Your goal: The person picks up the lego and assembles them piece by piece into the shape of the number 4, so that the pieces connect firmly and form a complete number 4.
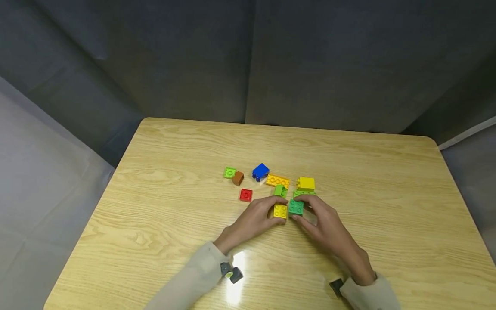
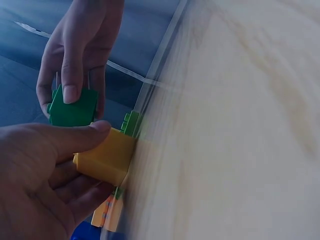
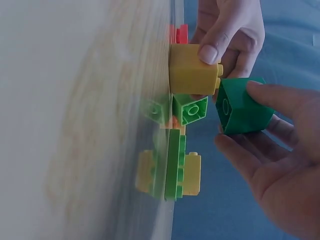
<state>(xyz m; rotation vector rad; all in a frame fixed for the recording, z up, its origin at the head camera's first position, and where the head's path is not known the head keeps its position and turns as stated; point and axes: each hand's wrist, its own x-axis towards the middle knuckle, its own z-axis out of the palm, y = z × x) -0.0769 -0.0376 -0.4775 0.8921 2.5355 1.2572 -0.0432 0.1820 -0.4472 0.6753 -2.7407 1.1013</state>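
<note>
My left hand (image 1: 253, 218) grips a yellow toy building brick (image 1: 280, 211) by its sides, with the thumb on the near face. In the right wrist view this brick (image 3: 192, 70) stands on the table, studs up. A dark green brick (image 1: 296, 207) is pinched between the thumb and fingers of my right hand (image 1: 329, 221). The right wrist view shows this green brick (image 3: 245, 107) raised off the table and tilted, its hollow underside partly visible. It is held close beside the top of the yellow one. Just beyond the left fingers lies a light green brick (image 1: 280, 190).
Past the hands lie an orange plate (image 1: 277, 181), a blue brick (image 1: 261, 171), another yellow brick (image 1: 306, 184) and a long green plate (image 1: 304, 193). Farther left are a red piece (image 1: 246, 195), a brown brick (image 1: 238, 178) and a lime piece (image 1: 229, 172) on the wooden table (image 1: 174, 172).
</note>
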